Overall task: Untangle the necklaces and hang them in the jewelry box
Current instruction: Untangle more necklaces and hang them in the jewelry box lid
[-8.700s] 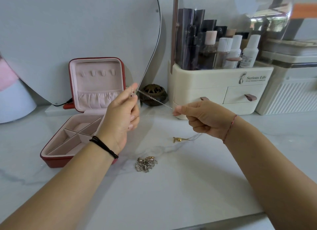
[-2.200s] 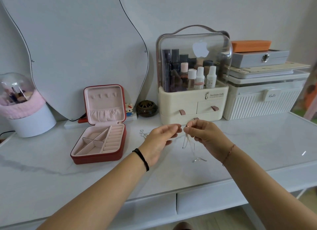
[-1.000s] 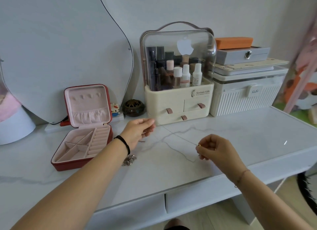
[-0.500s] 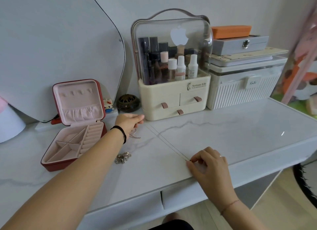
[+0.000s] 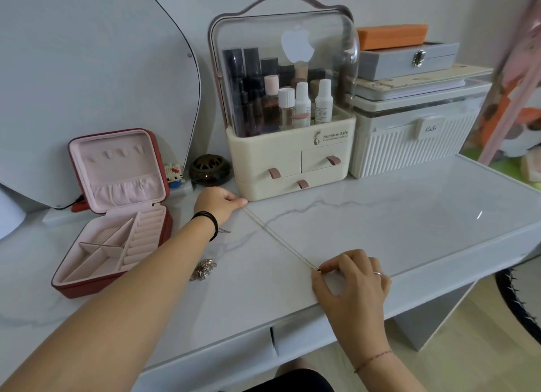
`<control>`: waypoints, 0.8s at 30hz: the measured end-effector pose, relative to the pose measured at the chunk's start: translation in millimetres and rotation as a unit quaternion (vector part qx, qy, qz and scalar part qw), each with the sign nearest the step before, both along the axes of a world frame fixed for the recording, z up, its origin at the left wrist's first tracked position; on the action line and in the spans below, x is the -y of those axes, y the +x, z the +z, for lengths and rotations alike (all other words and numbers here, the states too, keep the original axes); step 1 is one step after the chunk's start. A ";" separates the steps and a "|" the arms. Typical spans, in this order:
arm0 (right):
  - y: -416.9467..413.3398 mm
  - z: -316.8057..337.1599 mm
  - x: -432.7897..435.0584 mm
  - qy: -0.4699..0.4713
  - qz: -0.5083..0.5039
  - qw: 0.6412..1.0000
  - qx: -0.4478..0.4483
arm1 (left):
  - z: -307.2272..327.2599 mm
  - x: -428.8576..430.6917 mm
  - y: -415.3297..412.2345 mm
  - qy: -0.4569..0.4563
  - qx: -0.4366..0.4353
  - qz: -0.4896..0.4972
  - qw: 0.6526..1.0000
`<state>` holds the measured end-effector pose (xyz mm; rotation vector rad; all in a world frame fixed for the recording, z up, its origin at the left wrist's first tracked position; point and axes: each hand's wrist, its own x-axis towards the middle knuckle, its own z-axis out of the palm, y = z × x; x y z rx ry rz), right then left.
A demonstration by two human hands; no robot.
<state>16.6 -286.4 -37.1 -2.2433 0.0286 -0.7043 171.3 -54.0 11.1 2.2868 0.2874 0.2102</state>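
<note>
A thin pale necklace chain (image 5: 278, 237) lies stretched in a straight line across the white marble tabletop (image 5: 380, 222). My left hand (image 5: 218, 203) pinches its far end beside the cream organiser. My right hand (image 5: 351, 277) pinches its near end close to the table's front edge. A red jewelry box (image 5: 117, 213) with pink lining stands open at the left, its lid upright with small hooks. A tangled silver clump of jewelry (image 5: 203, 270) lies by my left forearm. A short bit of another chain (image 5: 224, 231) shows at my left wrist.
A cream cosmetics organiser (image 5: 289, 163) with a clear dome stands at the back centre. Right of it is a white ribbed case (image 5: 409, 146) topped with boxes. A dark round burner (image 5: 209, 170) and a large mirror (image 5: 87, 69) stand behind the jewelry box.
Both hands moved apart from mid-air and lowered the chain, which now lies straight on the table. My left hand reached back toward the organiser; my right settled near the front edge.
</note>
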 end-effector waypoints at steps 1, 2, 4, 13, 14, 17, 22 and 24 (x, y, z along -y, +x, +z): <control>0.2 -0.4 -0.3 -0.001 -0.001 1.000 0.000 | -0.3 -0.2 0.4 0.003 0.001 -0.001 1.000; 0.4 -0.7 -0.5 -0.001 -0.003 1.000 0.001 | -0.7 -0.4 0.8 0.006 0.001 -0.001 1.000; 0.5 -0.5 -1.1 -0.003 -0.004 1.000 0.003 | -1.7 -1.4 2.0 0.015 0.000 -0.002 1.000; -2.6 6.0 2.4 -0.007 0.020 0.999 -0.036 | 10.2 -8.1 -13.6 -0.010 0.008 -0.032 0.999; -2.6 9.1 3.3 -0.007 0.027 0.999 -0.046 | 12.5 -12.1 -18.1 0.006 0.010 -0.038 0.999; 2.5 26.7 2.1 -0.011 0.065 0.996 -0.052 | 19.8 -29.3 -33.1 0.023 0.001 -0.065 0.998; 38.6 70.5 -30.1 -0.005 0.256 0.963 -0.081 | 25.8 -53.1 -57.2 0.024 0.031 -0.099 0.994; 64.9 80.0 -53.0 -0.045 0.321 0.939 -0.118 | 25.7 -58.9 -61.7 0.047 0.062 -0.090 0.993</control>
